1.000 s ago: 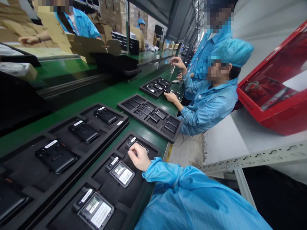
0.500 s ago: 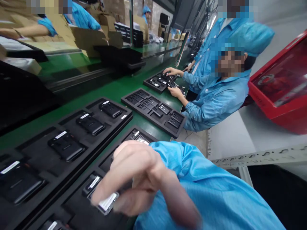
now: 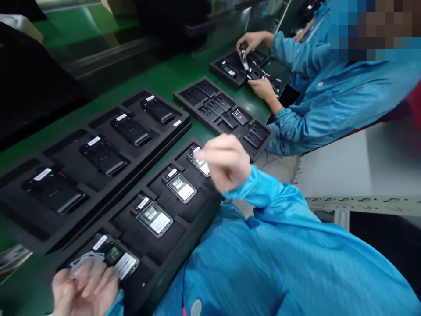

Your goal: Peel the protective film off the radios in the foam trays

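Left of right hand [image 3: 227,162]: far device [image 3: 200,164], long axis bodyward
Its fingers [image 3: 212,154]: narrow, contents unclear
Left hand [image 3: 86,285]: holding clear pieces [image 3: 86,260]

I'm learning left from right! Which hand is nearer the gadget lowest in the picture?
Left. The left hand is beside the gadget; the right hand is near the far end of the gadget's tray.

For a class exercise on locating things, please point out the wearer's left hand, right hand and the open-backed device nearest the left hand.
Left hand [image 3: 87,286]: head view, middle of the hand.
Right hand [image 3: 229,162]: head view, middle of the hand.
Open-backed device [image 3: 114,254]: head view, exposed green board.
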Available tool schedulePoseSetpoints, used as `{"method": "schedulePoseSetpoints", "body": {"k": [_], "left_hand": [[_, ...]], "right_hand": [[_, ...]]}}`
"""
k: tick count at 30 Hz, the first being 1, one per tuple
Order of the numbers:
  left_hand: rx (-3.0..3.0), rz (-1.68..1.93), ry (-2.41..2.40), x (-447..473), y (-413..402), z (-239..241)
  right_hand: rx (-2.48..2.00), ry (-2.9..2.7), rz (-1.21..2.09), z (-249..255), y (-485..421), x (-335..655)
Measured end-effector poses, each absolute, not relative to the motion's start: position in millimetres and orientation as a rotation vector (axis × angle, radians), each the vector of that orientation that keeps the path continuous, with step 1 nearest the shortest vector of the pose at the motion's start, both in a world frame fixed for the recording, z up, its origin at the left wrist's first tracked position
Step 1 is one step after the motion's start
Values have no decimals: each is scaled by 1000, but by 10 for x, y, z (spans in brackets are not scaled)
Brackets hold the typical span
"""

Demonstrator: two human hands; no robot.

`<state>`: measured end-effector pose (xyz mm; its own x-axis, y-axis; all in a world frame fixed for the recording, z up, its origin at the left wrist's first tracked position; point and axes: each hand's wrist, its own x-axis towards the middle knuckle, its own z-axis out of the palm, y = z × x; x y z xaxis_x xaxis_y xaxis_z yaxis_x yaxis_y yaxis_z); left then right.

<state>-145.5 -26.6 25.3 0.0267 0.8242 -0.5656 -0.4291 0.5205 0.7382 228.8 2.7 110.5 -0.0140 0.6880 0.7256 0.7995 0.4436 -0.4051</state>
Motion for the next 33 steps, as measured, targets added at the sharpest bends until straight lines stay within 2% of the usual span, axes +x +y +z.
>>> {"method": "schedulePoseSetpoints", "body": {"k": [3,8,12,18,24,33], "left_hand": [[335,1285,1115,-1281,-403,153],[433,1166,766,-1048,-424,250],[721,1046,733,-727,-322,301],[1505,531,1082,94,-139,391],[2279,395,1164,885,45,137],[2543,314,1320,1073,87,-166]], "right_hand": [[-1509,-1829,-183,805,301,3104],[-2445,-1651,76,169,322,4273],[-2721,-1505,162,-61,297,4577],[-2778,-1561,219,-70,378,4594],[-2787,-1708,387,-55,469,4756],[-2547,-2003,388,214,513,4852]]}}
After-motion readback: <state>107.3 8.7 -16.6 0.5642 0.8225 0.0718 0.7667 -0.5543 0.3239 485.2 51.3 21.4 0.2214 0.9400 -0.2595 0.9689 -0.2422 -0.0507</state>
